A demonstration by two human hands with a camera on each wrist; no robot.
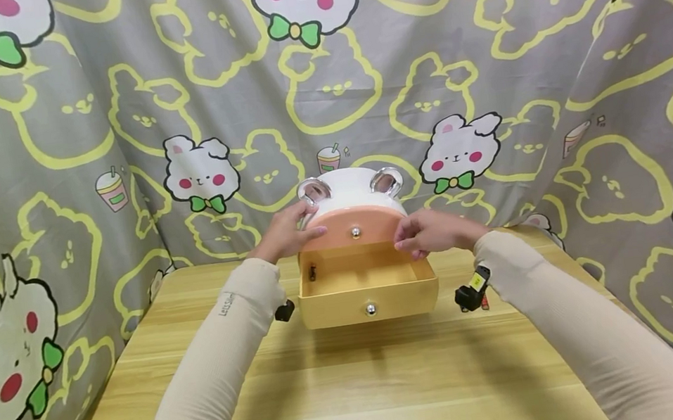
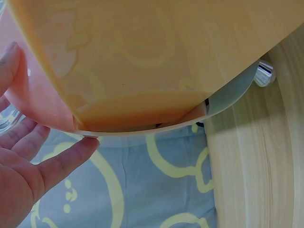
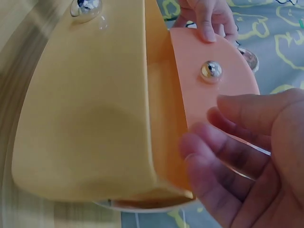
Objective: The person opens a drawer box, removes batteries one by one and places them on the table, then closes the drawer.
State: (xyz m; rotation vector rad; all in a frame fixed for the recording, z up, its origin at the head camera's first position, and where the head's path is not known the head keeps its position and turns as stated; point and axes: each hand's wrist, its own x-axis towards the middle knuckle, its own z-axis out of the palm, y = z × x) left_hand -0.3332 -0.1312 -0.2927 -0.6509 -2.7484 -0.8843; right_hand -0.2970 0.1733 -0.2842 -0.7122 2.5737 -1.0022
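Observation:
A small two-drawer cabinet with a white shell point(image 1: 347, 184) and silver ears stands on the table. Its pink upper drawer point(image 1: 369, 218) is closed. The yellow lower drawer point(image 1: 337, 311), with a round silver knob point(image 1: 372, 309), is pulled out. Inside, by its left wall, shows a small dark object point(image 1: 312, 273). My left hand point(image 1: 287, 231) holds the cabinet's upper left side, thumb on the pink front and fingers around the shell's edge. Beside the right end of the open drawer hovers my right hand point(image 3: 251, 156), fingers loosely bent with nothing between them.
The wooden table point(image 1: 312, 412) extends toward me in front of the drawer. Patterned curtains point(image 1: 440, 26) enclose the back and both sides. A small reddish item point(image 1: 485, 302) lies on the table, partly behind the right wrist camera point(image 1: 471, 291).

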